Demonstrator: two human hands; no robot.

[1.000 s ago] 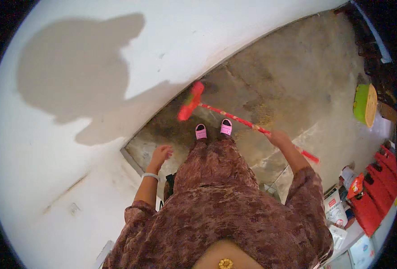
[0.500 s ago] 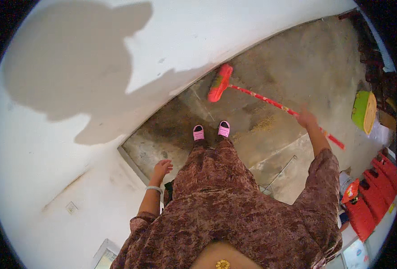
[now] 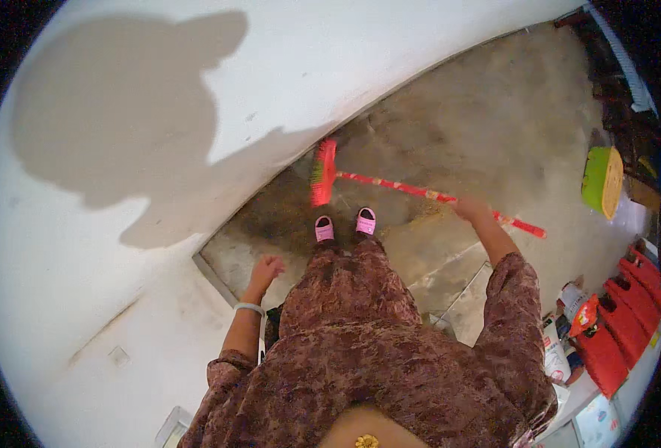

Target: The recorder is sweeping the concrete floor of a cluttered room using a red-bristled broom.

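My right hand (image 3: 466, 209) is closed around the red patterned handle of a broom (image 3: 398, 186), with the handle's end sticking out past my fist. The broom's red head (image 3: 324, 173), with some green bristles, lies at the base of the white wall, ahead of my feet and slightly left. My left hand (image 3: 268, 267) hangs at my left side, fingers loosely bent and holding nothing. A pale bracelet circles that wrist. Pink slippers (image 3: 366, 222) are on my feet, just short of the broom head.
A white wall (image 3: 271, 89) runs along the left and front. At the right stands a green and yellow container (image 3: 601, 183). Red stepped plastic pieces (image 3: 620, 319) sit at the lower right beside packages and a white bottle (image 3: 556, 351). A thin rod (image 3: 466, 290) is near my right side.
The broom has swept left and toward me, its head now closer to the wall beside my feet. My right hand moved left with it. My left hand shifted slightly up.
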